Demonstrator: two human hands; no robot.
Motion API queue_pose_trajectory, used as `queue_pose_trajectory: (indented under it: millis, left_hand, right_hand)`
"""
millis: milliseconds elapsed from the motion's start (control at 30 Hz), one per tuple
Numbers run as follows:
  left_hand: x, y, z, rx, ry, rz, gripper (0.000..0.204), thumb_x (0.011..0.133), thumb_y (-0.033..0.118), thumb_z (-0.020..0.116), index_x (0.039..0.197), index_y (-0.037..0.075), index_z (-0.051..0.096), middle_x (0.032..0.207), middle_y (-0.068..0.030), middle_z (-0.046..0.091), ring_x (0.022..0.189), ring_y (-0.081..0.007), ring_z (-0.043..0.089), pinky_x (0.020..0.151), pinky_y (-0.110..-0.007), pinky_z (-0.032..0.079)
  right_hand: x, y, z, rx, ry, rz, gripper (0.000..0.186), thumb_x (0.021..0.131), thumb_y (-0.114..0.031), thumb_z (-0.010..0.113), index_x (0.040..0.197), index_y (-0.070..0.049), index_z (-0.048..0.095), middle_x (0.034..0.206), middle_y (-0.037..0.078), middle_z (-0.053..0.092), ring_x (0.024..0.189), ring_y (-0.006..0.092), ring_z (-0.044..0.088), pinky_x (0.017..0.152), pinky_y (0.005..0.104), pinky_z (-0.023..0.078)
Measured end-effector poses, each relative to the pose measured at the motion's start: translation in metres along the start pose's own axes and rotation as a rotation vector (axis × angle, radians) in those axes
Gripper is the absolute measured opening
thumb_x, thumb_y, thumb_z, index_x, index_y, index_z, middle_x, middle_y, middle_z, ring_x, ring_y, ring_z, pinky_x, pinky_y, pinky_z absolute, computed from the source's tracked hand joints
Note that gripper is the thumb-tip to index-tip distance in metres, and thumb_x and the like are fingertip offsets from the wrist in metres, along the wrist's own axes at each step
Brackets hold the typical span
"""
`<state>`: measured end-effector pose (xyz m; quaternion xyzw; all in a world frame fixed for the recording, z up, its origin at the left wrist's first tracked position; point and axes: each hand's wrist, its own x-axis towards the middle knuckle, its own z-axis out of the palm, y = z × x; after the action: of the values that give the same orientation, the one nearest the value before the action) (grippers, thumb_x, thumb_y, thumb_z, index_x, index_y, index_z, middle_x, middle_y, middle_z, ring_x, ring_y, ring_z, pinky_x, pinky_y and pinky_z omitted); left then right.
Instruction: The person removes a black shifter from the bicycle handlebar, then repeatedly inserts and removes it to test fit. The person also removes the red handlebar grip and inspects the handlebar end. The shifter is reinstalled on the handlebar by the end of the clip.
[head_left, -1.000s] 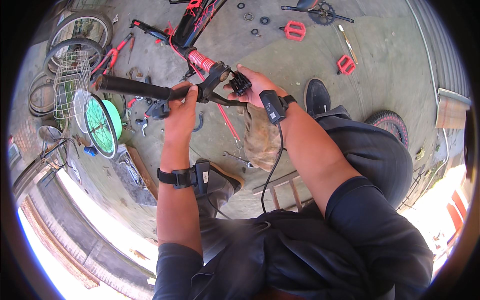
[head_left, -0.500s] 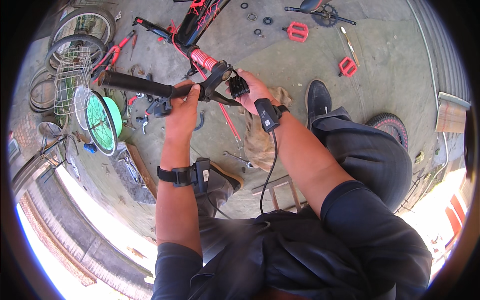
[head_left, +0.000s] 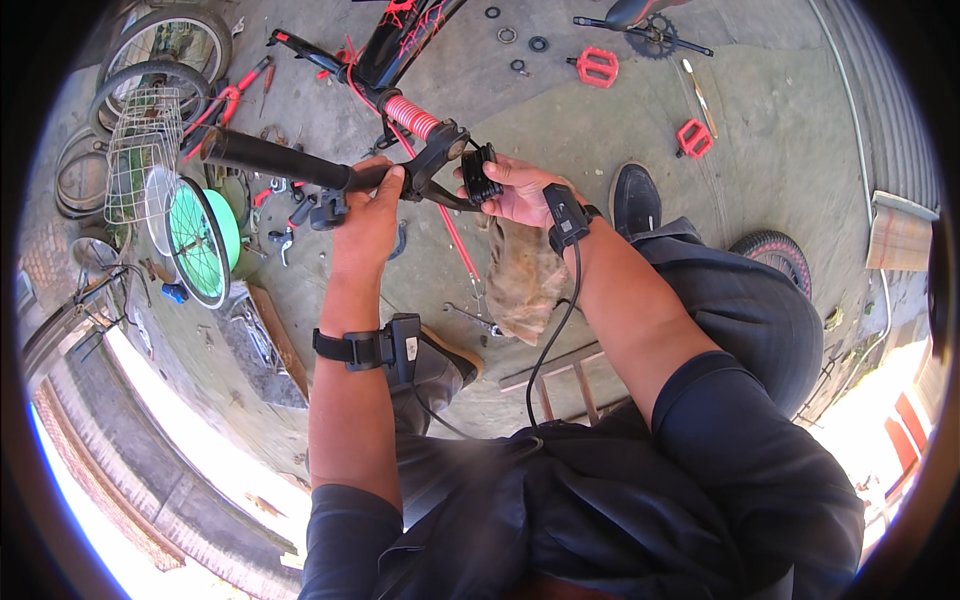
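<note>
My left hand (head_left: 368, 228) is wrapped around the black handlebar (head_left: 275, 158), close to the stem and beside a brake lever (head_left: 328, 211). In my right hand (head_left: 522, 192) is a black folding hex-key set (head_left: 480, 176), held between thumb and fingers. One thin key reaches from it toward the black stem (head_left: 440, 152); its tip is too small to make out. Beyond the stem, a red ribbed section (head_left: 411, 116) joins the black-and-red bicycle frame (head_left: 398, 50). Red cable housings (head_left: 456, 240) hang below the handlebar.
A brown cloth (head_left: 525, 285) and a wrench (head_left: 472, 318) lie on the floor before me. Red pedals (head_left: 597, 67) and a crankset (head_left: 655, 38) are at far right. Wheels (head_left: 200, 240), a wire basket (head_left: 140, 150) and scattered tools occupy the left. A tyre (head_left: 778, 258) lies beside my leg.
My right hand has shifted slightly right and its fingers have opened out a little around the hex-key set, which has turned. My left hand stays on the handlebar.
</note>
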<state>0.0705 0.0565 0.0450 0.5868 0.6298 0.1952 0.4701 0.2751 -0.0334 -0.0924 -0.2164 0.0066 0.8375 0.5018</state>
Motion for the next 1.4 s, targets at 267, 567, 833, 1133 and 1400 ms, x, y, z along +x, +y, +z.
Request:
queue_pose_trajectory:
  millis: [267,567,833,1133,1400]
  left_hand:
    - [0.0,0.0,0.001,-0.036,0.009,-0.005,0.025,0.095,0.018,0.07,0.114,0.002,0.064,0.104,-0.0077,0.069,0.101,-0.0167,0.063,0.094,-0.034,0.047]
    - [0.003,-0.002,-0.002,0.019,-0.012,0.002,0.028,0.094,0.019,0.07,0.116,0.002,0.063,0.106,-0.0096,0.07,0.104,-0.019,0.064,0.097,-0.035,0.047]
    - [0.003,-0.004,-0.003,0.035,-0.043,0.033,0.029,0.093,0.018,0.07,0.115,0.001,0.063,0.106,-0.0109,0.07,0.103,-0.021,0.065,0.096,-0.036,0.048]
    - [0.002,-0.001,-0.002,0.044,-0.033,0.021,0.027,0.093,0.016,0.071,0.114,0.001,0.063,0.105,-0.0101,0.07,0.102,-0.0195,0.065,0.095,-0.035,0.048]
    - [0.001,-0.001,0.001,0.021,0.008,0.013,0.027,0.093,0.017,0.071,0.114,0.002,0.064,0.106,-0.0107,0.07,0.103,-0.0211,0.065,0.095,-0.037,0.048]
  right_hand:
    - [0.006,0.016,0.006,-0.021,0.066,-0.06,0.05,0.093,-0.024,0.073,0.137,-0.013,0.052,0.129,0.005,0.062,0.116,0.0221,0.062,0.081,0.0296,0.055]
    - [-0.002,0.009,0.005,-0.011,-0.049,0.003,0.049,0.098,-0.025,0.067,0.141,-0.019,0.047,0.133,0.002,0.06,0.115,0.0168,0.061,0.083,0.0328,0.055]
    - [0.005,-0.004,-0.013,-0.143,-0.088,0.058,0.061,0.091,-0.029,0.075,0.144,-0.016,0.048,0.141,0.005,0.057,0.12,0.0167,0.058,0.087,0.0344,0.051]
    - [0.009,-0.015,-0.009,-0.318,-0.019,0.031,0.062,0.089,-0.024,0.077,0.141,-0.007,0.047,0.128,0.002,0.061,0.119,0.0165,0.058,0.101,0.0351,0.046]
    - [0.016,-0.003,0.002,-0.288,0.033,-0.104,0.066,0.089,-0.011,0.075,0.145,-0.005,0.041,0.123,0.003,0.062,0.113,0.0169,0.06,0.096,0.0364,0.05]
